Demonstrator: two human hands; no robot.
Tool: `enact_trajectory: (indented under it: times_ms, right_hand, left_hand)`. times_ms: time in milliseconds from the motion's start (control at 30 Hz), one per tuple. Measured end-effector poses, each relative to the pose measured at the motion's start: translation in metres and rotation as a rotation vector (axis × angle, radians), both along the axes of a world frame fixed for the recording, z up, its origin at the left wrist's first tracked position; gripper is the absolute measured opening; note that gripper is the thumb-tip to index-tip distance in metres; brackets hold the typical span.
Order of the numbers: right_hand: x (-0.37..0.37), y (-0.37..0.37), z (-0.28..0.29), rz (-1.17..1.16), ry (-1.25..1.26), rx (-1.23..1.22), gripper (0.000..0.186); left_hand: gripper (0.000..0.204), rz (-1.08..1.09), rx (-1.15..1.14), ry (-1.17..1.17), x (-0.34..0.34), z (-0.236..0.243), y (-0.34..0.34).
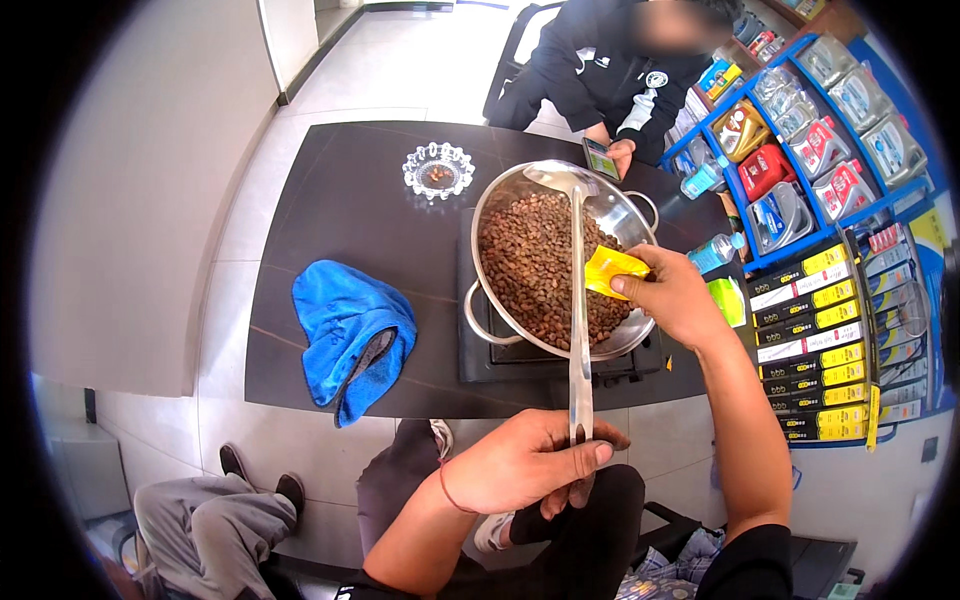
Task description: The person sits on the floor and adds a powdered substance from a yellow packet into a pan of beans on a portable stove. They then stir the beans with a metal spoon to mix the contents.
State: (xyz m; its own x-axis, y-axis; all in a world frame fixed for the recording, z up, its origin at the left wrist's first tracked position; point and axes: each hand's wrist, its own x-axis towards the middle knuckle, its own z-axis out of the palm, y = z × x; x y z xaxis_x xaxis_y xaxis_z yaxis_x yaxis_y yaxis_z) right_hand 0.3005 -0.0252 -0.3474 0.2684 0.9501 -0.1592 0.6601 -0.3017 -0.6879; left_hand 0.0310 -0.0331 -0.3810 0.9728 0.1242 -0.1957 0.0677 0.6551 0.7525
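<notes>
A steel two-handled wok (480, 310) holding small brown nuts or beans (522, 265) rests on a black stove (480, 370). A long steel spatula (578, 340) crosses it, its blade at the far rim. My left hand (540, 460) is closed on the lower end of the spatula's handle, below the table's near edge. My right hand (670, 295) pinches a small yellow packet (605, 267) over the wok's right side, beside the spatula.
A dark table (350, 200) carries a glass ashtray (438, 172), blue cloth (350, 325) and bottles (712, 255). Across it, a person (590, 70) holds a phone. Shelves of jugs and boxes (810, 330) stand right. Another person's grey-trousered legs (215, 525) are at lower left.
</notes>
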Motion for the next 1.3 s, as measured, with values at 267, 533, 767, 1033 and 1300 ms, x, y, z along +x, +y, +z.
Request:
enact_trajectory:
  times_ms: [267, 533, 767, 1033, 1300]
  right_hand:
    - [0.001, 0.003, 0.006, 0.052, -0.348, 0.061, 0.03]
    - [0.032, -0.01, -0.005, -0.312, 0.236, 0.213, 0.027]
    - [0.04, -0.033, -0.034, -0.349, 0.878, 0.614, 0.037]
    - [0.126, -0.12, -0.097, -0.693, 0.881, 0.927, 0.023]
    - [0.219, -0.18, -0.2, -1.015, 0.483, 0.785, 0.024]
  left_hand:
    - [0.038, 0.046, 0.024, 0.012, 0.004, 0.006, 0.001]
    - [0.035, 0.094, -0.003, 0.029, 0.001, 0.003, 0.002]
    - [0.034, 0.118, 0.015, 0.088, 0.012, 0.004, -0.005]
    - [0.037, 0.119, 0.027, 0.093, 0.027, 0.004, -0.012]
    - [0.045, 0.182, 0.032, 0.154, 0.052, -0.001, -0.028]
